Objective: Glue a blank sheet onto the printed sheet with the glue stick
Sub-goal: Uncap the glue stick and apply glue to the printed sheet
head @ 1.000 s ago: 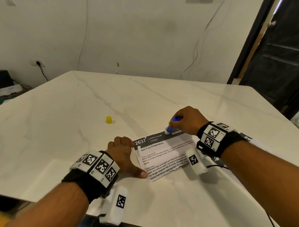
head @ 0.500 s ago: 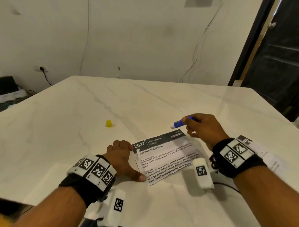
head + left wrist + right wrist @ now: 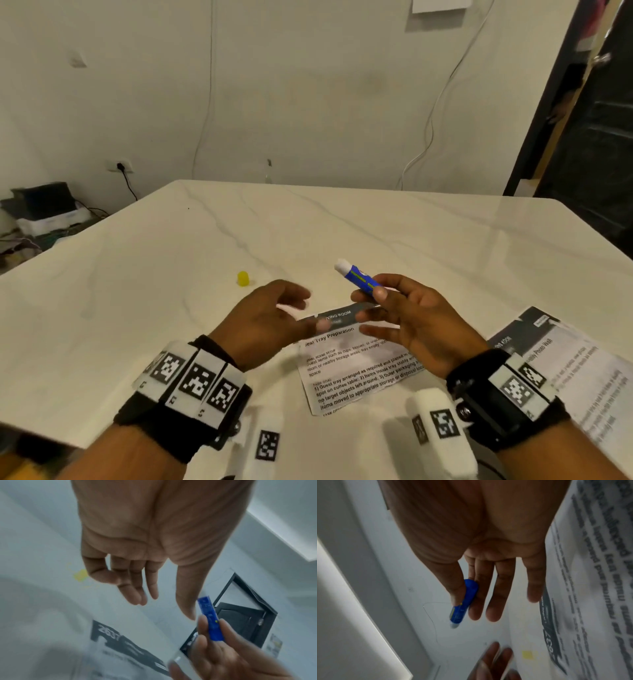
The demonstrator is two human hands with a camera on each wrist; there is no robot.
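My right hand (image 3: pixel 407 315) is raised above the table and pinches a blue uncapped glue stick (image 3: pixel 356 279) between thumb and forefinger, white tip pointing up and left; the same glue stick (image 3: pixel 462 604) shows in the right wrist view. My left hand (image 3: pixel 274 318) hovers just left of it, fingers relaxed and holding nothing. Below both hands the printed sheet (image 3: pixel 356 366) lies flat on the white marble table (image 3: pixel 171 274). The yellow glue cap (image 3: pixel 243 278) stands on the table to the left. No blank sheet is visible.
More printed sheets (image 3: pixel 565 370) lie at the right, partly under my right forearm. A dark door (image 3: pixel 589 137) stands at the far right, a wall socket (image 3: pixel 118 166) and clutter (image 3: pixel 41 212) off the table's left side.
My right hand lifted the glue stick off the sheet's top edge and turned palm up. My left hand left the sheet's left edge and rose toward the stick.
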